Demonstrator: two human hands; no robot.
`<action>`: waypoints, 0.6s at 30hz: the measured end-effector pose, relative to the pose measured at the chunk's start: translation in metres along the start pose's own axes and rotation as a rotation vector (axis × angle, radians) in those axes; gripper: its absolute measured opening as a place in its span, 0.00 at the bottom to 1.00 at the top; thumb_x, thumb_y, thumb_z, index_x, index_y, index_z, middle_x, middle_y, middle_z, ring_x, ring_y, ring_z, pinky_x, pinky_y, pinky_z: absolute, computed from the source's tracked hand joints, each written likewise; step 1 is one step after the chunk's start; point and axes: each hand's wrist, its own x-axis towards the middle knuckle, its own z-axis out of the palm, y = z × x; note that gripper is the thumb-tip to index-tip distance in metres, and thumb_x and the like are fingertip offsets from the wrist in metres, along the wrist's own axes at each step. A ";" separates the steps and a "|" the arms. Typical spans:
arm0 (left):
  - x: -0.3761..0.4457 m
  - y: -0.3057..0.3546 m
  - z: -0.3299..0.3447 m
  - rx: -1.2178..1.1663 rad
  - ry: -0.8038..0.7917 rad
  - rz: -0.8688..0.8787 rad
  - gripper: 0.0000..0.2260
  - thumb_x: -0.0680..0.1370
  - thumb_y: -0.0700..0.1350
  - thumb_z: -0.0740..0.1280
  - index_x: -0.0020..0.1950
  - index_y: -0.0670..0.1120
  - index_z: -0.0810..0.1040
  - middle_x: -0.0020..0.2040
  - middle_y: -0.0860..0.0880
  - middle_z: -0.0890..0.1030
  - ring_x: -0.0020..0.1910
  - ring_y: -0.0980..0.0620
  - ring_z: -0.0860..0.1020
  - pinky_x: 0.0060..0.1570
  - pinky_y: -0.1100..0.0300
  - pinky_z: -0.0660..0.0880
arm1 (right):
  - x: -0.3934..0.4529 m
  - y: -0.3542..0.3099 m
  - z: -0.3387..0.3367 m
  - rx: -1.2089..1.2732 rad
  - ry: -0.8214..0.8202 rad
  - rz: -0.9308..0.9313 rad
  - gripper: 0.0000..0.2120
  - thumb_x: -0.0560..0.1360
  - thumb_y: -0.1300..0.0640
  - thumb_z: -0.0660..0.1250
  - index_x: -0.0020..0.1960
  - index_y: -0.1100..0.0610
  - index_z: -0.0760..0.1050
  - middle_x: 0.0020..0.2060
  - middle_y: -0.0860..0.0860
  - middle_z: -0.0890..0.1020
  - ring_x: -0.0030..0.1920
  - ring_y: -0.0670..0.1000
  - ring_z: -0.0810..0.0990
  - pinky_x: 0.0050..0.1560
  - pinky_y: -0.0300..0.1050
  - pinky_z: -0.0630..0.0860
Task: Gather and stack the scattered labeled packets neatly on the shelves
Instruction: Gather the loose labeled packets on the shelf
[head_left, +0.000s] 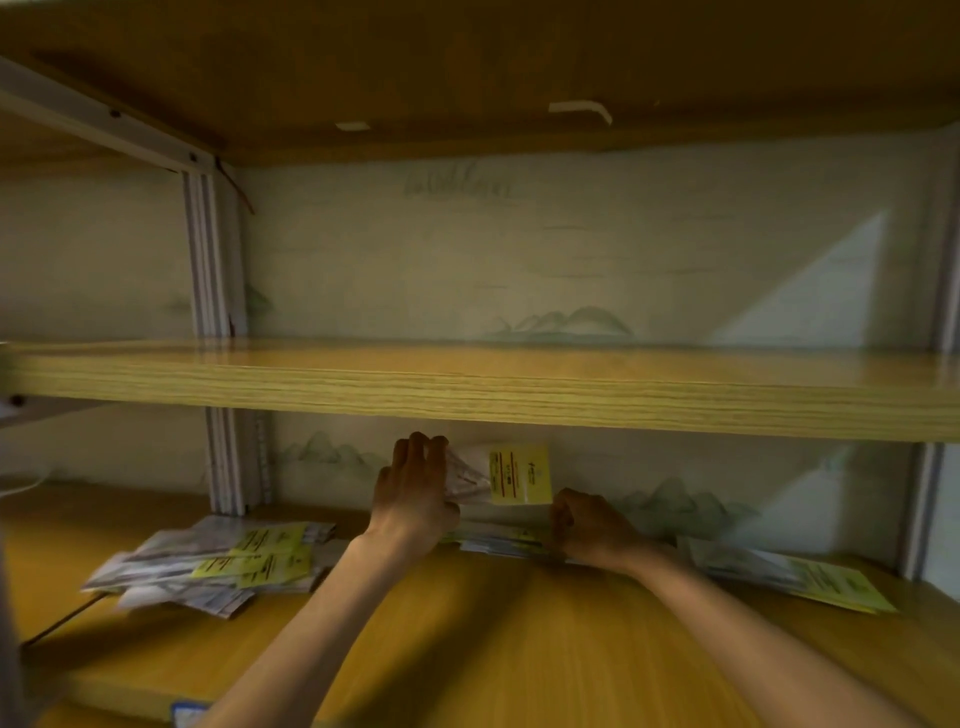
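Left hand (415, 493) pinches a yellow-labelled packet (511, 475) upright at the far wall, right hand (584, 525) curls onto the flat stack (498, 540) beneath, and that slick packet could slip sideways off it.

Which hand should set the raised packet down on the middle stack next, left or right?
Left, probably. The left hand already grips the raised packet directly above the middle stack. The right hand is curled on that stack, apparently steadying it.
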 end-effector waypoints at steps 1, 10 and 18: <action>0.001 0.000 0.002 0.003 0.001 0.006 0.31 0.71 0.45 0.70 0.71 0.47 0.64 0.65 0.46 0.67 0.66 0.45 0.66 0.54 0.52 0.75 | -0.001 0.000 -0.002 0.004 -0.005 0.010 0.18 0.70 0.54 0.74 0.57 0.48 0.73 0.52 0.47 0.79 0.51 0.47 0.79 0.53 0.46 0.80; 0.014 0.043 0.013 -0.059 -0.024 0.115 0.29 0.71 0.48 0.70 0.70 0.48 0.64 0.65 0.47 0.67 0.65 0.46 0.66 0.55 0.53 0.72 | -0.056 0.003 -0.062 -0.199 0.278 -0.133 0.57 0.66 0.50 0.78 0.80 0.48 0.41 0.79 0.48 0.52 0.78 0.53 0.51 0.77 0.48 0.55; 0.013 0.167 0.018 -0.166 -0.031 0.358 0.31 0.70 0.49 0.70 0.71 0.49 0.64 0.66 0.48 0.67 0.67 0.45 0.65 0.57 0.51 0.69 | -0.099 0.046 -0.110 -0.480 0.309 -0.178 0.53 0.66 0.36 0.74 0.80 0.51 0.50 0.76 0.51 0.60 0.75 0.54 0.57 0.77 0.50 0.49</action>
